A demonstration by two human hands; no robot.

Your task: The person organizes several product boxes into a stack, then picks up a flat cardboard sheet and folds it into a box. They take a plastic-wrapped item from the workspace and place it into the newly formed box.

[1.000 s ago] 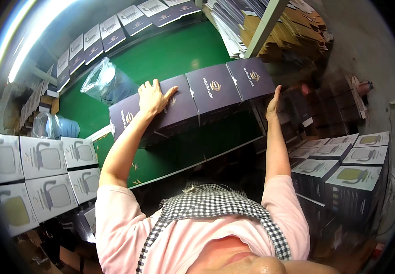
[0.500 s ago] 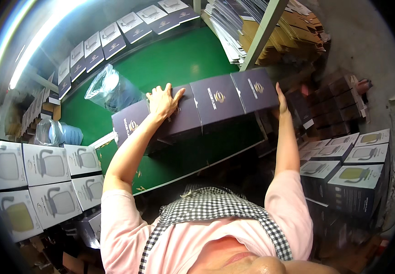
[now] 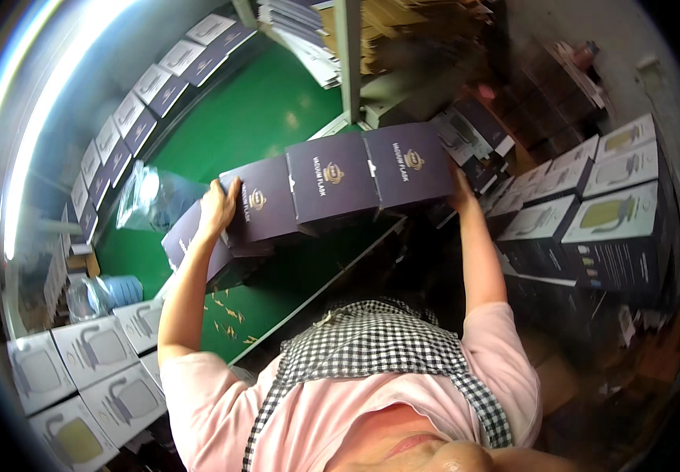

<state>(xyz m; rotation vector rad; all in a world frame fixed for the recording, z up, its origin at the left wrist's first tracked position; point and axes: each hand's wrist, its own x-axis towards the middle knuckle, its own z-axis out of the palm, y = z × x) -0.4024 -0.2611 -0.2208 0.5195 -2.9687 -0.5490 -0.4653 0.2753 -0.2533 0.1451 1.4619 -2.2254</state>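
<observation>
Three dark purple cartons (image 3: 332, 179) with gold emblems sit side by side in a tilted row between my two hands. My left hand (image 3: 219, 208) grips the row's left end, its thumb over the top edge and its fingers on the near side of another purple carton (image 3: 179, 234). That carton stands lower, against the left end of the row. At the far right end, my right hand (image 3: 461, 191) presses flat against the last carton, its fingers partly hidden behind it. The row reaches past the right edge of the green table (image 3: 265, 102).
A clear plastic bag (image 3: 145, 197) and a blue plastic-wrapped item (image 3: 108, 295) lie left. White-topped cartons (image 3: 88, 350) fill the lower left; more cartons (image 3: 607, 208) stack at right. A metal post (image 3: 349, 63) rises beside flattened cardboard (image 3: 415, 35). Several boxes (image 3: 132, 118) line the back.
My view has swung right. The three cartons have moved right with both hands, off toward the table's edge, and a fourth carton at the left now stands apart from the row.
</observation>
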